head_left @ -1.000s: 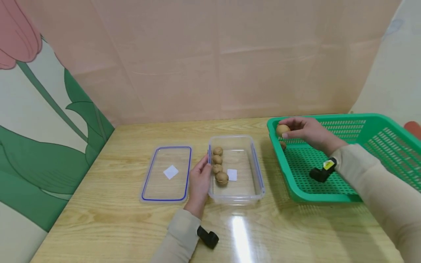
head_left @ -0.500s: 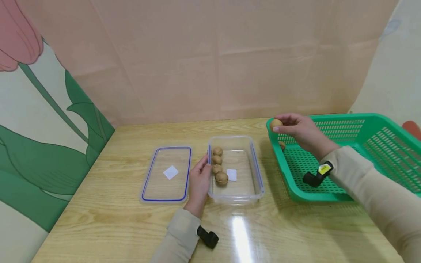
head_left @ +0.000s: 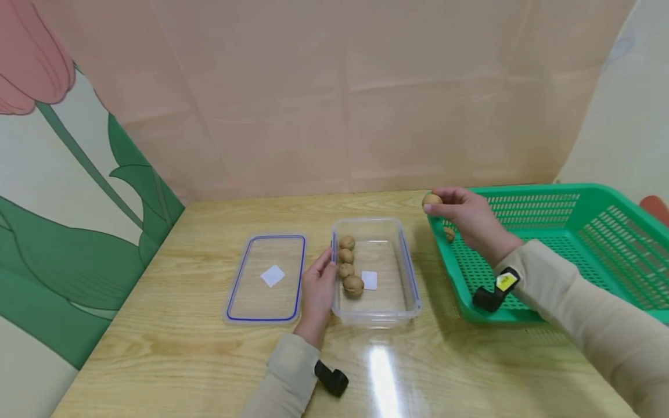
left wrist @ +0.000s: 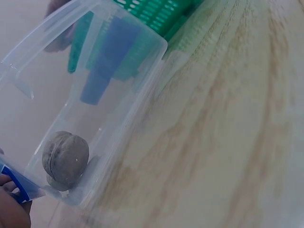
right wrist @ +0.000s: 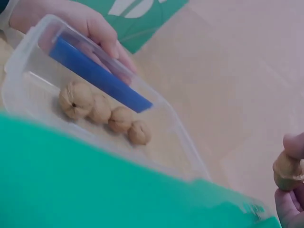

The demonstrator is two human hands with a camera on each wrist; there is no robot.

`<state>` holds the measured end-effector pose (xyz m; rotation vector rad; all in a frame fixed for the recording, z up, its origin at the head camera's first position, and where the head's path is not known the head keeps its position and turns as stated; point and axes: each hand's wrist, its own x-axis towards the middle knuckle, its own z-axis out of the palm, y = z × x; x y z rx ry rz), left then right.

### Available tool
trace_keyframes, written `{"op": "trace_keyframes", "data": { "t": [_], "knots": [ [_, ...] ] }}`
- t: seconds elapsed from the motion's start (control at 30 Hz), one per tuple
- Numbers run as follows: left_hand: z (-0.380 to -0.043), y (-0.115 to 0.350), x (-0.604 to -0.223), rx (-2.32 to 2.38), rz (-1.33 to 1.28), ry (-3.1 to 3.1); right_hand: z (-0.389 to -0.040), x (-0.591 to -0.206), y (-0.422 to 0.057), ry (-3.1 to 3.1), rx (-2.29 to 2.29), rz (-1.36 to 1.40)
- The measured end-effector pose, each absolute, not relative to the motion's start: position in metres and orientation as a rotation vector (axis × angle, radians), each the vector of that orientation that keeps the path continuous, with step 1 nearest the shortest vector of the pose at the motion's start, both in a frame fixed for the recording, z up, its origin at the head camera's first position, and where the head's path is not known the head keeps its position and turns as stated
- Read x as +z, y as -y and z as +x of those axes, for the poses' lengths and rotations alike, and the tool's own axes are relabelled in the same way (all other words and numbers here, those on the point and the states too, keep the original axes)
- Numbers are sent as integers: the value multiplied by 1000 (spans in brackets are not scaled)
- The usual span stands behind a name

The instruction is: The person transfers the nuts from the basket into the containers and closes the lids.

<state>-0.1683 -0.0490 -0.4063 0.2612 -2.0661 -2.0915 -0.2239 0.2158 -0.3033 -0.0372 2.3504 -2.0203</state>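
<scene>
Left hand [head_left: 317, 284] nearest, just below the centre of the frame, its fingers lying fairly straight against the left outer wall of a clear container [head_left: 409, 264]. Four walnuts [head_left: 346, 256] line that wall inside, one touching the next. To the left lies a blue-edged lid [head_left: 266, 299]. On the right sits a green basket [head_left: 450, 273]; at its far left corner the right hand [head_left: 467, 223] pinches a single walnut [head_left: 431, 201] between thumb and fingers. Pinkish sheeting [head_left: 345, 104] fills the upper middle behind.
</scene>
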Motion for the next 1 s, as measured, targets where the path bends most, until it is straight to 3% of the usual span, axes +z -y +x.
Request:
{"op": "trace_keyframes", "data": {
  "t": [1.0],
  "knots": [
    [-167,49,-407,-2051,242,2084,-206,-310,-147,-2360,-1740,-139]
  ]
}}
